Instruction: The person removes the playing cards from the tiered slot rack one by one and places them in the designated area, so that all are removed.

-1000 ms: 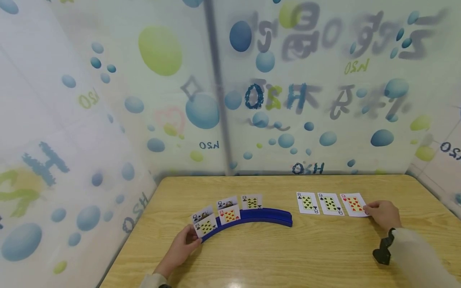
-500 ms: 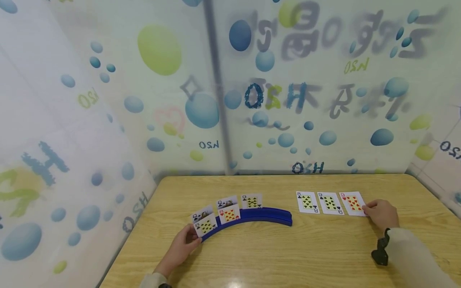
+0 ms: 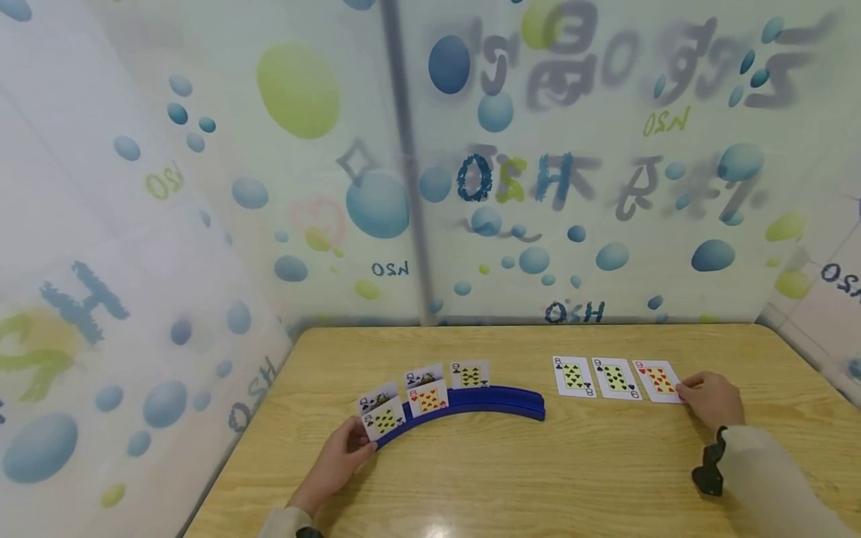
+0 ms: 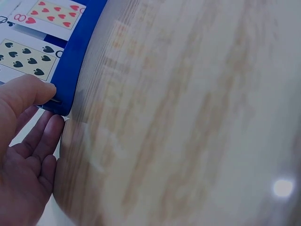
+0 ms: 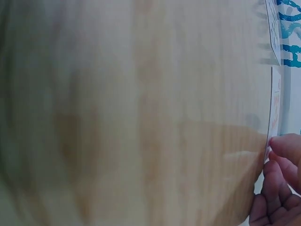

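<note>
A curved blue card holder [image 3: 498, 400] stands on the table with several playing cards upright in it. My left hand [image 3: 341, 452] pinches its left end, with the thumb [image 4: 35, 92] beside the lower corner of a spade card [image 4: 28, 59]. An eight of hearts [image 3: 427, 398] stands to its right, with queens [image 3: 422, 373] partly hidden behind. Another black card [image 3: 469, 374] stands farther right. On the table, a black eight [image 3: 574, 377], a black nine [image 3: 615, 379] and a nine of hearts [image 3: 659, 381] lie face up. My right hand [image 3: 711, 400] pinches the nine of hearts' lower right corner.
The wooden table [image 3: 511, 478] runs back to a printed wall curtain [image 3: 538, 224] with bubbles and letters. Another curtain [image 3: 134, 314] slants along the left side. The right half of the card holder bears no cards.
Hardly anything differs. My right hand shifts very slightly left at the nine of hearts, while my left hand stays at the holder's end.
</note>
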A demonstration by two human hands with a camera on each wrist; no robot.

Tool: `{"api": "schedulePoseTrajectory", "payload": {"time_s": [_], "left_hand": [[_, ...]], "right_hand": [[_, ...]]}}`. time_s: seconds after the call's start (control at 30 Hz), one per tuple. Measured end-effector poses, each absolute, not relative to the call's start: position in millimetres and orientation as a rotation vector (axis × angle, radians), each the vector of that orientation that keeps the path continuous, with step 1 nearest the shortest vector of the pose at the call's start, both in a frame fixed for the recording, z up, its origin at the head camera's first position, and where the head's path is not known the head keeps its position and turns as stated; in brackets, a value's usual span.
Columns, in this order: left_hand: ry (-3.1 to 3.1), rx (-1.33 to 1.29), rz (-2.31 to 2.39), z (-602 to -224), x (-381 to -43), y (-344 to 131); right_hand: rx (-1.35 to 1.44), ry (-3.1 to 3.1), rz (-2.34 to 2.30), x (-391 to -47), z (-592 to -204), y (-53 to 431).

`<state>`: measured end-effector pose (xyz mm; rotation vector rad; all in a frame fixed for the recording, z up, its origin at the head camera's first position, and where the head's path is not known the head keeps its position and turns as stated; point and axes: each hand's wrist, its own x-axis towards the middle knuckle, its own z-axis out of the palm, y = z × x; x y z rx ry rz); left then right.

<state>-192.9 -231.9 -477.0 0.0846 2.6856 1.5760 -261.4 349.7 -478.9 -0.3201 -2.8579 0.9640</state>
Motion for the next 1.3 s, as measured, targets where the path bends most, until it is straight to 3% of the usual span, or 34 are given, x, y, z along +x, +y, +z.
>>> {"api": "schedulePoseTrajectory", "payload": {"time_s": [0.63, 1.3], "left_hand": [[2.67, 0.098, 1.578, -478, -194, -233], [2.674, 0.098, 1.563, -475, -192, -232]], "right_hand": [[-0.291, -2.815, 1.022, -261, -458, 348], [0.02, -2.768, 1.083, -282, -424, 259]]}}
